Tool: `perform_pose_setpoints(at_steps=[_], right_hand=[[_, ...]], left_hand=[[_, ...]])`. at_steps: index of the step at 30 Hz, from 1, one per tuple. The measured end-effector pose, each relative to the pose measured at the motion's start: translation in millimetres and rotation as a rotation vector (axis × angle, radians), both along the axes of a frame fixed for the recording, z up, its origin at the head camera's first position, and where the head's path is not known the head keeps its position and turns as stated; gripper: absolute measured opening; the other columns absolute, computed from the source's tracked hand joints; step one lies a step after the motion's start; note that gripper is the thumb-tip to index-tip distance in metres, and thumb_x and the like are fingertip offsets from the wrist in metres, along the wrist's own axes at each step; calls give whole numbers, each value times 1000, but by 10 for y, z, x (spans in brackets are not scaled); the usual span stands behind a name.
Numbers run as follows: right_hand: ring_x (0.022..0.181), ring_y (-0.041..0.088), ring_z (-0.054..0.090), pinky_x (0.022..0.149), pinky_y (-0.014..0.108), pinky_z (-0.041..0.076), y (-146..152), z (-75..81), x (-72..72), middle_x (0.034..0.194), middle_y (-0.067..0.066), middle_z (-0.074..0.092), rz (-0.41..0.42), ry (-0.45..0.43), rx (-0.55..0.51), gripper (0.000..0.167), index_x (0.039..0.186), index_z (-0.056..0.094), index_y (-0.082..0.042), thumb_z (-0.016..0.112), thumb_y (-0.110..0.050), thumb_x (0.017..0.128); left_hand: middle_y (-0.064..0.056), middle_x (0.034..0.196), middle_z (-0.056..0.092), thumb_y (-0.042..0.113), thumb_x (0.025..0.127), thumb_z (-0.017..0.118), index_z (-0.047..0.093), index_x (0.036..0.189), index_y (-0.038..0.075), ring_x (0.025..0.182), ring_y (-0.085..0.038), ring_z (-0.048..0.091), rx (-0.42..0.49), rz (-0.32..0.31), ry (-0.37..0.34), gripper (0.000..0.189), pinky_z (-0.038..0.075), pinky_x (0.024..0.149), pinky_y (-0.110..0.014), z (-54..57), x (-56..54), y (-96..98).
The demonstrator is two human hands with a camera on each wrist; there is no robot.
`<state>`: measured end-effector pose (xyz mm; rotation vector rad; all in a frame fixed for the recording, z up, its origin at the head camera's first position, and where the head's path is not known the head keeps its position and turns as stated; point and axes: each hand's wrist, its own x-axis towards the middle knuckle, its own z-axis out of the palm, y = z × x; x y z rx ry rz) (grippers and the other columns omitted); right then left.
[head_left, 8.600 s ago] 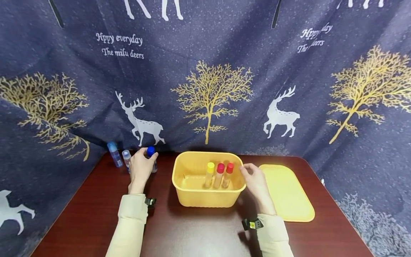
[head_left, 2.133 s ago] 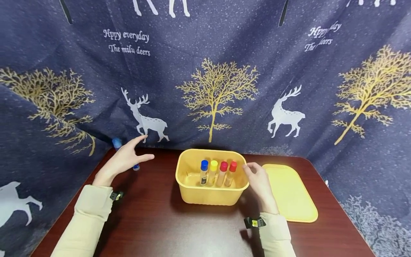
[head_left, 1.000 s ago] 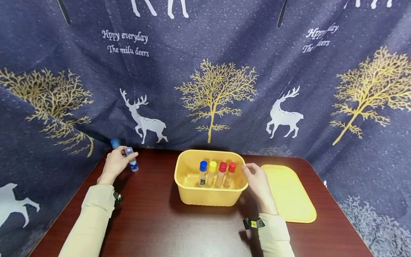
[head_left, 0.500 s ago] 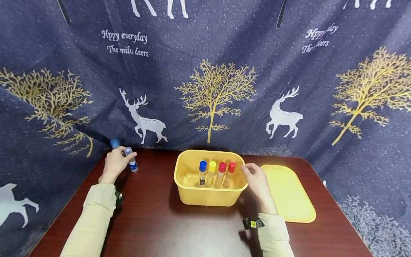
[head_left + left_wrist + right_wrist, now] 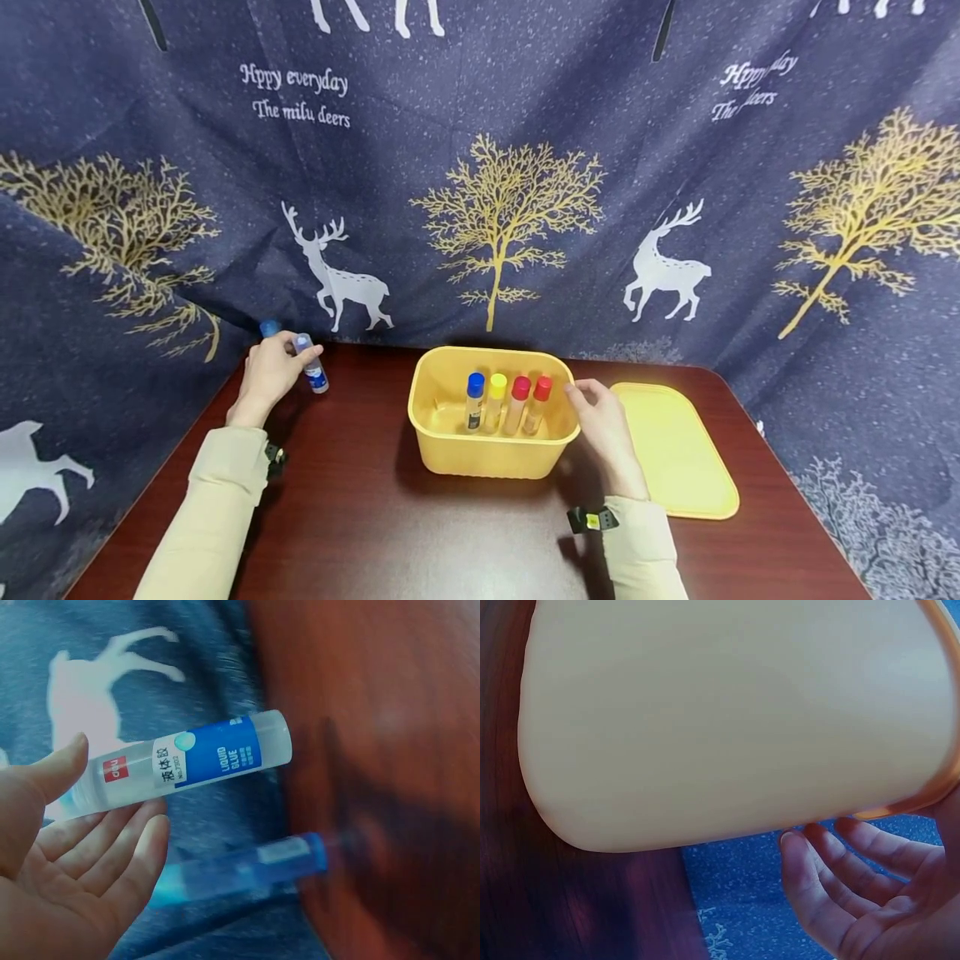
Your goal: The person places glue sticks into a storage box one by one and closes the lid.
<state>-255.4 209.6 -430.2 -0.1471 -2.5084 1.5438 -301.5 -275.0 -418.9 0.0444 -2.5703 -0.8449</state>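
A clear liquid glue bottle (image 5: 214,754) with a blue label is pinched between the thumb and fingers of my left hand (image 5: 267,375). It leans, with its lower end toward the box. Just behind this hand is a blue glue bottle (image 5: 269,328), partly covered by it in the head view. My right hand (image 5: 602,423) holds the rim at the right end of the yellow box (image 5: 487,457); its fingers (image 5: 802,870) lie along the outer wall. Inside stand several tubes in a row: a blue-capped one (image 5: 474,404), a yellow-capped one (image 5: 495,404) and two red-capped ones.
A flat yellow lid (image 5: 682,450) lies on the dark red table (image 5: 420,542), to the right of the box. A dark blue cloth (image 5: 480,100) printed with deer and trees hangs behind the table.
Earlier my left hand put the blue-capped tube into the box, then returned left and took hold of the clear bottle. Since half a second ago, the bottle has risen slightly and tilted more.
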Motion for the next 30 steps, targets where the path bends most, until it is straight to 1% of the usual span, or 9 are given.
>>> perform_pose_setpoints(at_steps=[6, 8, 12, 14, 18, 23, 26, 30], right_hand=[[98, 33, 62, 84, 40, 49, 2, -4, -12, 110, 21, 67, -5, 7, 0, 29, 109, 66, -2, 58, -28, 99], [99, 35, 62, 84, 40, 49, 5, -11, -12, 110, 20, 67, -7, 6, -2, 28, 109, 66, -2, 58, -27, 99], [98, 33, 62, 83, 40, 49, 15, -17, -14, 108, 18, 67, -4, 18, 13, 29, 108, 66, -2, 58, -28, 98], [97, 31, 62, 82, 40, 49, 19, -18, -17, 106, 17, 67, -3, 21, 17, 29, 107, 66, -2, 59, -29, 98], [96, 28, 62, 83, 40, 49, 25, -19, -16, 106, 16, 67, -4, 21, 27, 30, 107, 66, -3, 59, -30, 98], [97, 29, 63, 84, 41, 49, 24, -12, -11, 107, 16, 67, -7, 13, 26, 30, 108, 66, -3, 58, -30, 98], [98, 32, 63, 84, 42, 49, 17, -2, -7, 107, 17, 67, -8, 10, 16, 29, 107, 66, -3, 59, -30, 98], [97, 31, 62, 84, 42, 49, 10, 7, 2, 107, 17, 67, -6, 9, 25, 30, 107, 66, -2, 59, -29, 98]], left_hand=[[-21, 88, 70, 35, 90, 72, 64, 110, -6, 81, -40, 65, 7, -53, 54, 46, 46, 69, -51, 259, 60, 159], [-22, 89, 70, 36, 90, 71, 64, 112, -6, 82, -39, 65, 15, -71, 55, 48, 47, 69, -51, 339, 85, 220], [-23, 94, 70, 39, 90, 70, 63, 114, -6, 84, -37, 66, 30, -104, 49, 51, 48, 72, -50, 471, 135, 332], [-21, 92, 70, 40, 90, 70, 64, 112, -4, 83, -36, 66, 32, -120, 54, 49, 48, 71, -49, 527, 156, 387], [-15, 86, 71, 41, 89, 71, 66, 104, 1, 80, -31, 67, 22, -157, 86, 43, 49, 69, -46, 630, 190, 515], [-8, 81, 71, 42, 88, 71, 66, 97, 6, 76, -25, 65, 9, -222, 96, 37, 46, 65, -41, 788, 267, 699], [-5, 79, 70, 39, 89, 72, 67, 98, 8, 73, -22, 63, 3, -262, 95, 33, 45, 64, -38, 884, 302, 802], [-5, 80, 70, 35, 89, 72, 67, 102, 7, 72, -21, 63, -1, -313, 86, 32, 46, 64, -37, 998, 339, 917]])
